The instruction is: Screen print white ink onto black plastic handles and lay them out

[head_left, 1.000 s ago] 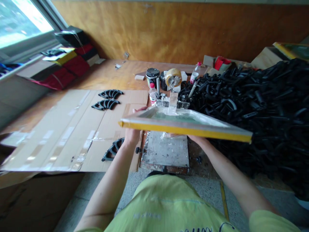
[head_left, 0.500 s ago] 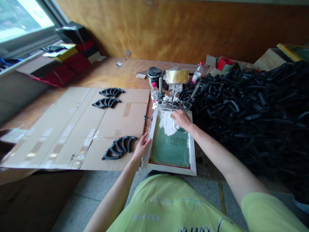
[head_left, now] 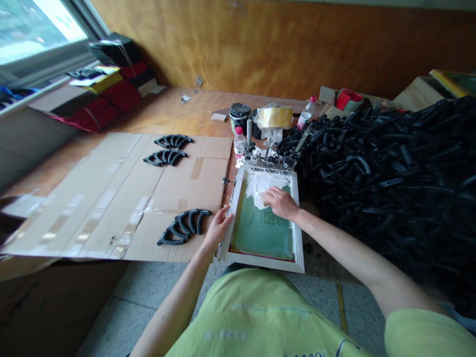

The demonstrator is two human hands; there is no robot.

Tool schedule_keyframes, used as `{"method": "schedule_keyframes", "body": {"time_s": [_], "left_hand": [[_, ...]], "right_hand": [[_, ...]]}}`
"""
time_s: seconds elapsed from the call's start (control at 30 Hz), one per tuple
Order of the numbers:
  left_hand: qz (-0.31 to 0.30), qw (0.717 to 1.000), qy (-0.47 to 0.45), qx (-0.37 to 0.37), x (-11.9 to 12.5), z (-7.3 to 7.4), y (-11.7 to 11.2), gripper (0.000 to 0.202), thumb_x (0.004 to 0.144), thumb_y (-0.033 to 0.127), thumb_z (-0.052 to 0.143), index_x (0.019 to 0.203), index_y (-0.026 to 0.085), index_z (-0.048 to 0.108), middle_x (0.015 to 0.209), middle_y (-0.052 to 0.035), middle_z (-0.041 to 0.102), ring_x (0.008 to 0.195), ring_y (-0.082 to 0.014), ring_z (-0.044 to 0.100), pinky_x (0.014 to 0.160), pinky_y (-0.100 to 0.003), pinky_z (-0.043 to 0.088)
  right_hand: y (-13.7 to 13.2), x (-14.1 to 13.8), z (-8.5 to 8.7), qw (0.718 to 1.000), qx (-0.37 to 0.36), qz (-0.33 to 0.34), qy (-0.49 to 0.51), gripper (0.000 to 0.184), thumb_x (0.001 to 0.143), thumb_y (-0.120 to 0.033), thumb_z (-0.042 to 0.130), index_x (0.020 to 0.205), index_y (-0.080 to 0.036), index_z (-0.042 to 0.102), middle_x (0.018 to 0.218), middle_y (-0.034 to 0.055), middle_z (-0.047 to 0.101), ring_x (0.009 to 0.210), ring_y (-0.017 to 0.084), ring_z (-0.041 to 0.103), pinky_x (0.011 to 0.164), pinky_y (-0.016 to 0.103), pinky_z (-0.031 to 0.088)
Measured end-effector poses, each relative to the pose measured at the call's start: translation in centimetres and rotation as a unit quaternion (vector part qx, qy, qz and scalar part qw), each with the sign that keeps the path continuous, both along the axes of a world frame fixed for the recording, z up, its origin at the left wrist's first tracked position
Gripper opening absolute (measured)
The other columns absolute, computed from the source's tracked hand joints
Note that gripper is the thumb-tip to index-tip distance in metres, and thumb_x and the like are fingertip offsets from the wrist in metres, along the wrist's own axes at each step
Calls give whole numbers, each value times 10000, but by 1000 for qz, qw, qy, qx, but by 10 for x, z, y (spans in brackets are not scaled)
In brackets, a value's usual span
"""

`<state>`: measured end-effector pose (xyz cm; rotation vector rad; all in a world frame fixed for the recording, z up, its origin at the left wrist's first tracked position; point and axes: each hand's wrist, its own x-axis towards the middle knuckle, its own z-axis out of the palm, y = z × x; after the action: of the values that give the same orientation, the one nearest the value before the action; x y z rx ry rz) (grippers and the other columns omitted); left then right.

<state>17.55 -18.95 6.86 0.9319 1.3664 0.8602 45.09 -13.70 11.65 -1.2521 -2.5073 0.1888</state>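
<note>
A screen printing frame [head_left: 265, 264] with a green mesh lies in front of me, hinged at its far end to a metal clamp [head_left: 267, 161]. Thick white ink [head_left: 256, 184] is smeared over the mesh's far part. My left hand [head_left: 220, 224] grips the frame's left rim, fingers on the outer side. Over the mesh, right of its middle, my right hand [head_left: 280, 202] is closed on a small squeegee, mostly hidden by the fingers, at the near edge of the ink. Black curved plastic handles [head_left: 184, 227] lie fanned on cardboard to the left.
A flattened cardboard sheet [head_left: 111, 198] covers the left table. Two more handle rows [head_left: 165, 157] lie farther back on it. A large heap of black parts [head_left: 386, 188] rises on the right. Bottles [head_left: 239, 144], a tub [head_left: 240, 118] and a tape roll [head_left: 275, 117] stand behind the clamp.
My right hand has moved toward me over the mesh, from the far end to about the middle, drawing the white ink. My left hand stays on the rim.
</note>
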Motion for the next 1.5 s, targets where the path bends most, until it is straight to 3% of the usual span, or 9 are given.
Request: {"method": "schedule_keyframes", "body": {"time_s": [0.23,0.37,0.47,0.63,0.8,1.07,1.17,1.3,1.5], "left_hand": [[-5,1000,-14,-26,1,23,-2,774,710,537,723,1373,205,503,829,-38,722,645,-160,641,566,-234,483],[-10,999,-38,4,-2,61,1,726,737,554,698,1352,204,536,877,-38,714,694,-157,637,586,-224,479],[-2,998,-40,44,2,91,14,603,782,614,615,1180,163,656,839,-32,688,658,-135,603,560,-213,452],[47,971,-128,194,29,129,55,523,809,627,560,1046,170,653,885,-28,672,788,-145,632,733,-252,506],[78,968,-142,191,52,145,74,545,841,622,495,1137,177,604,825,-37,675,777,-160,652,688,-272,525],[20,990,-129,-61,57,69,-25,639,778,682,566,1141,156,587,921,-120,716,737,-178,668,575,-252,509],[140,974,-165,-68,47,38,-56,593,764,704,560,996,158,584,842,-88,690,725,-175,670,536,-232,497],[312,945,-84,-53,-22,4,-79,545,783,705,515,802,161,545,693,-37,636,595,-129,615,500,-216,477],[363,910,130,-150,-143,-44,-91,586,915,601,229,774,149,576,734,-122,688,568,-143,610,548,-267,508]], "right_hand": [[29,1,16,997,-19,-62,37,222,859,-261,625,1077,-233,659,956,47,687,901,218,615,787,306,454],[72,13,43,982,7,-187,31,552,809,-308,697,1337,-317,535,985,31,707,858,216,641,763,302,460],[78,52,53,961,28,-268,65,471,848,-340,635,1312,-305,561,944,35,719,840,224,649,765,319,466],[43,104,16,899,-55,-414,128,232,874,-289,543,1031,-178,673,839,73,712,806,239,643,766,349,478],[1,62,-38,976,-115,-169,74,309,812,-252,662,1118,-209,648,1034,73,674,1021,235,587,930,376,443],[-29,-13,-6,996,-45,-31,73,170,896,-243,577,1029,-195,671,944,74,606,982,237,529,907,364,433],[-54,-72,0,994,-39,73,69,226,935,-254,512,1090,-197,667,944,87,608,953,243,522,874,368,436],[-64,-152,-14,982,-79,156,65,314,947,-354,509,1191,-207,641,1031,92,642,1005,237,533,908,363,430],[-20,-238,-57,982,-159,96,-34,333,954,-367,492,1177,-184,659,1070,106,658,1045,229,541,922,322,420]]}}
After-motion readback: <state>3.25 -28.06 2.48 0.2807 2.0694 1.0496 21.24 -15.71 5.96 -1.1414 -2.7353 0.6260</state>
